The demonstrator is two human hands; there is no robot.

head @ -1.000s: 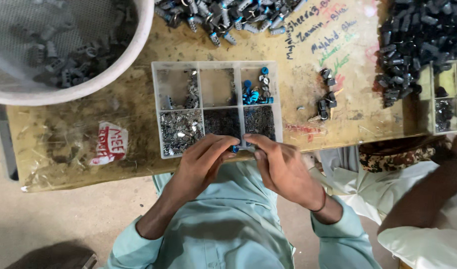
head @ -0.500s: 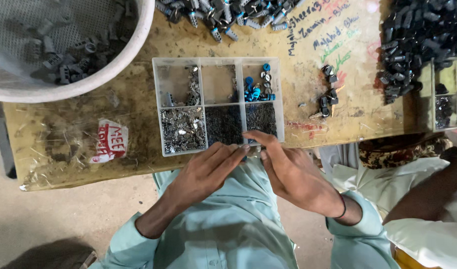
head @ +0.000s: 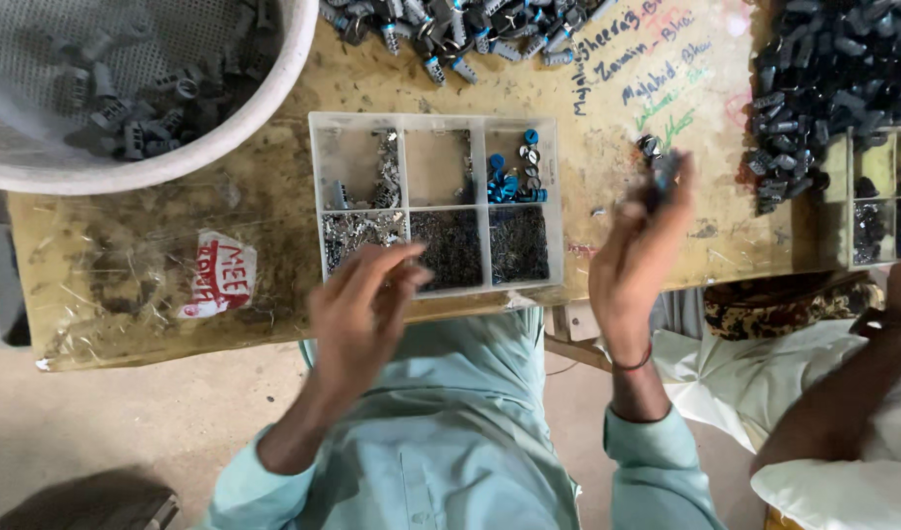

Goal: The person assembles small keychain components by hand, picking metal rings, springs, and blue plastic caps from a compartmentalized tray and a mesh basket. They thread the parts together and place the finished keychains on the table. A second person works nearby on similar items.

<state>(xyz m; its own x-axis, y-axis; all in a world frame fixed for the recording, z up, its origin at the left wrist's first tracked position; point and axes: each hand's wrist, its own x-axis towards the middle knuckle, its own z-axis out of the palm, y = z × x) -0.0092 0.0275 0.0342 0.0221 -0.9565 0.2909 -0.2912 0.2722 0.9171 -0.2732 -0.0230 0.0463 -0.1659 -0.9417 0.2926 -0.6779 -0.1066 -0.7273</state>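
Note:
My left hand (head: 360,306) hovers over the near edge of a clear six-compartment tray (head: 316,196), fingers loosely apart above the lower-left compartment of small silvery parts (head: 357,231); it holds nothing. My right hand (head: 635,257) is lifted to the right of the tray, blurred, its fingertips pinched on a small dark part (head: 662,175). The part is next to a little heap of similar parts (head: 650,147) on the yellow tabletop (head: 608,118).
A white mesh basket (head: 264,108) with grey parts stands at the back left. A pile of dark parts (head: 823,69) and a second tray (head: 877,196) lie at the right, more parts (head: 470,29) at the back. Another person's arm (head: 843,393) is at the right.
My hands were together at the tray's near edge on a small part. They have separated: the right went up and right with the part, the left stayed near the tray.

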